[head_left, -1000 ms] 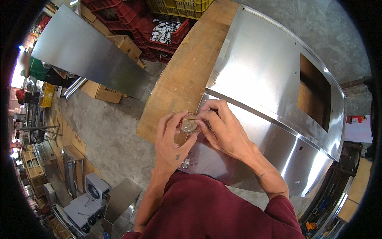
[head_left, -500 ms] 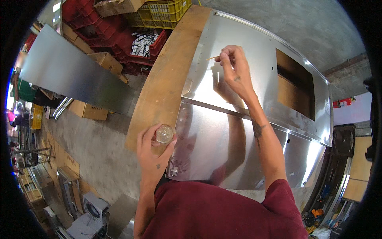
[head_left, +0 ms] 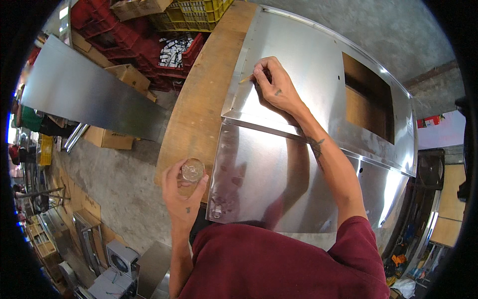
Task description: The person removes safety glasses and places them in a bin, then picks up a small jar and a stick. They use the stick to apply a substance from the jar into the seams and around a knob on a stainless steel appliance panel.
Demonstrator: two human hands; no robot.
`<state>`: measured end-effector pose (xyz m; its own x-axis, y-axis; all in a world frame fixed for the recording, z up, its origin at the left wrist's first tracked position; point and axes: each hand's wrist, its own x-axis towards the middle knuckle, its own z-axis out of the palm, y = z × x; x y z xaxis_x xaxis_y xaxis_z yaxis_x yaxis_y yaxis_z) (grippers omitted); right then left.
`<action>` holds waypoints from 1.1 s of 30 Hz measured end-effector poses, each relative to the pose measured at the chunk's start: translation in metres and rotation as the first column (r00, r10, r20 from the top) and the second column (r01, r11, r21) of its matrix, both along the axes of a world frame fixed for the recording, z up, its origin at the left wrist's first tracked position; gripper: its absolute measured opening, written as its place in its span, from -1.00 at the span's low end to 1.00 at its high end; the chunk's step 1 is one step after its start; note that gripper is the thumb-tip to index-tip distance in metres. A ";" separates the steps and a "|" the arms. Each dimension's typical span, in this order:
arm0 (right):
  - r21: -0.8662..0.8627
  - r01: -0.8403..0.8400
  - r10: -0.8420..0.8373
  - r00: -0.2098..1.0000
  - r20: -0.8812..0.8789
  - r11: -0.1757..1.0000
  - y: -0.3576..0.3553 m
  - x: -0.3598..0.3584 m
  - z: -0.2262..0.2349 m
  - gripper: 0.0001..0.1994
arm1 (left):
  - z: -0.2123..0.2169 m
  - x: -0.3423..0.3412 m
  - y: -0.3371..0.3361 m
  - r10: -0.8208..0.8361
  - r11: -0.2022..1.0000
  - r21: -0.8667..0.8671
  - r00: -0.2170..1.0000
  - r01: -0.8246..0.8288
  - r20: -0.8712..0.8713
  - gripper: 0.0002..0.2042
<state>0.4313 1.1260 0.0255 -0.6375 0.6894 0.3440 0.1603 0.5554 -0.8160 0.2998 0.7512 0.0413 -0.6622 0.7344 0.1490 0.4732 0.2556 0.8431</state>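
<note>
Between the thumb and fingers of my left hand [head_left: 180, 195] is a small round clear container [head_left: 192, 170], held over the edge of the wooden board; what is inside cannot be made out. My right hand [head_left: 274, 84] pinches a thin yellowish stick [head_left: 246, 78], its tip at the left border of a shiny sheet-metal panel [head_left: 298, 45]. Whether the tip touches the metal is hard to tell. The panel has a rectangular cutout [head_left: 368, 99] on the right, and a folded metal face [head_left: 249, 174] comes down toward me.
A wooden board [head_left: 191, 109] lies under the metalwork. Red crates [head_left: 107, 32], a yellow crate [head_left: 199, 17] and cardboard boxes [head_left: 127, 77] stand at the far left. A long metal sheet [head_left: 89, 89] leans there. A grey box with a round opening [head_left: 119, 259] sits lower left.
My right hand has moved left and slightly nearer, bringing the stick to the panel's left border. The left hand with the container has shifted a little left.
</note>
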 end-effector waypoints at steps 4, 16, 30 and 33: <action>0.032 -0.006 0.005 1.000 0.030 0.999 -0.004 0.000 0.006 -0.74 | 0.007 0.002 0.000 -0.013 0.999 -0.046 1.000 0.012 -0.013 -0.39; 0.093 -0.022 0.020 1.000 0.020 0.995 0.000 0.000 -0.001 -0.74 | 0.002 0.000 -0.001 -0.020 0.999 -0.049 1.000 0.019 -0.024 -0.39; 0.091 -0.019 0.016 0.999 0.037 0.996 -0.001 0.000 -0.001 -0.74 | 0.003 -0.002 -0.002 -0.033 0.997 -0.065 0.999 0.031 -0.037 -0.38; 0.113 -0.022 0.017 0.999 0.046 0.993 0.000 0.000 -0.002 -0.74 | 0.003 -0.002 -0.002 -0.032 0.997 -0.066 0.998 0.029 -0.048 -0.39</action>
